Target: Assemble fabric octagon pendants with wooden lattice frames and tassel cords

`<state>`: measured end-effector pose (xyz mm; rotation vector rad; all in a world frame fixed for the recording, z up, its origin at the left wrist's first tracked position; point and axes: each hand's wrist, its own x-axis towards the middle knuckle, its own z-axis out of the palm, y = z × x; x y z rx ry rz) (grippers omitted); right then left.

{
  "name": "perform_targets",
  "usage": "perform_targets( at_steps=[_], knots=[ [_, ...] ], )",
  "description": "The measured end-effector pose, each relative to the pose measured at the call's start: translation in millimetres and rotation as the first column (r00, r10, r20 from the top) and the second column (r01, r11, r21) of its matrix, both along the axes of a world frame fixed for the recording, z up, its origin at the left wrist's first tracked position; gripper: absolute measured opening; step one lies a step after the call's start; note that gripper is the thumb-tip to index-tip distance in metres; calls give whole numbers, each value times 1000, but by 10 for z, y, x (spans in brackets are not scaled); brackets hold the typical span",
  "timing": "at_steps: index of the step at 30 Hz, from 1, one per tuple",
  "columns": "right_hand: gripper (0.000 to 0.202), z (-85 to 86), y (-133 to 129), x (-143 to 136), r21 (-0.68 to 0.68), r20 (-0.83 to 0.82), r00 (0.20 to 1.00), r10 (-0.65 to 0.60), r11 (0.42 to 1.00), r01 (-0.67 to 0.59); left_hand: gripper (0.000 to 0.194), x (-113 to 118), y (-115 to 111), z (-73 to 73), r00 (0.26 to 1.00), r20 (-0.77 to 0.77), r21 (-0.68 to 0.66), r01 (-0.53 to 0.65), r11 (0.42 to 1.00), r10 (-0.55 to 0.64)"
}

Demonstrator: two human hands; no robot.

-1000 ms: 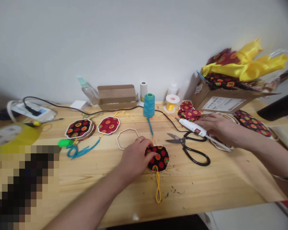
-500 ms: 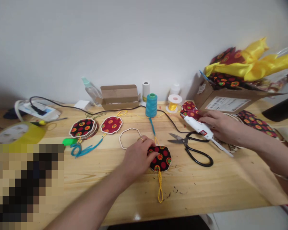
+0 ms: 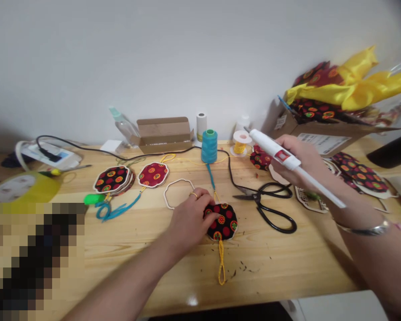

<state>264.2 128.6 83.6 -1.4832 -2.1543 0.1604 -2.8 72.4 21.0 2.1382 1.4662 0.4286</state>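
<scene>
My left hand (image 3: 192,216) is closed on the left edge of a black fabric ornament (image 3: 224,225) with red and orange flower prints, thumb on top. A yellow braided loop (image 3: 221,267) extends from it towards me, and teal cord (image 3: 211,176) runs from its far side. In my right hand (image 3: 299,156) is a white glue gun (image 3: 277,149), lifted above the table with its nozzle up and left and a glue stick poking out behind. A pale wavy-edged frame (image 3: 169,206) lies flat just beyond my left hand. Black-handled scissors (image 3: 259,196) rest open between the hands.
A teal thread cone (image 3: 209,147) and a yellow cord spool (image 3: 241,142) stand behind. Finished-looking ornaments (image 3: 153,174) and a stack (image 3: 112,179) lie left. A cardboard box (image 3: 321,136) of fabric stands at the back right. A black cable (image 3: 167,154) crosses the table.
My right hand has picked the glue gun up off the table area, raising it and turning its nozzle upward. The left hand keeps its hold on the ornament.
</scene>
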Motion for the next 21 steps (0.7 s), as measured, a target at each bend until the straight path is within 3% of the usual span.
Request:
perform_targets(
  at_steps=[1, 3, 6, 8, 15, 21],
  knots=[
    [7, -10, 4, -28, 72, 18, 1000, 15, 997, -16, 6, 0, -1, -2, 1000, 3, 1, -3, 1000, 3],
    [11, -46, -13, -74, 93, 29, 985, 172, 980, -174, 8, 2, -4, -8, 1000, 3, 2, -6, 1000, 6],
    [18, -126, -58, -116, -54, -13, 884, 468, 882, -468, 10, 2, -10, -22, 1000, -2, 13, -8, 1000, 8],
    [15, -165, -75, -131, -147, -60, 832, 551, 820, -554, 10, -2, -14, -33, 1000, 6, 21, -2, 1000, 1],
    [20, -149, -83, -121, -389, -157, 837, 525, 746, -541, 11, -20, -22, -63, 1000, 19, 30, 5, 1000, -6],
    [38, -164, -66, -140, -429, -234, 829, 508, 712, -557, 9, -14, -35, -73, 1000, 9, 40, 20, 999, -20]
  ],
)
